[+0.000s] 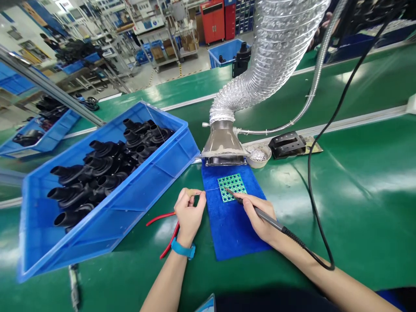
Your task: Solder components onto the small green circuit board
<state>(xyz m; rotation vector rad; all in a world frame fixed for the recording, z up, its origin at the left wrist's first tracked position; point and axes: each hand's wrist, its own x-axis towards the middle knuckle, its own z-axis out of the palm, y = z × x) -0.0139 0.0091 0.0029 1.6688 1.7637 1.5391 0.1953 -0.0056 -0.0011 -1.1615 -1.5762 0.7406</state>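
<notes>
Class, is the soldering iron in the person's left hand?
No, the soldering iron is gripped in the right hand, its tip at the green circuit board, while the left hand pinches a thin wire.

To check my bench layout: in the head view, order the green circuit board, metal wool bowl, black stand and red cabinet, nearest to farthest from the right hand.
From the right hand:
1. Green circuit board: ahead-left, on the blue mat.
2. Metal wool bowl: straight ahead, past the mat.
3. Black stand: right of the bowl.
4. Red cabinet: far back.
</notes>
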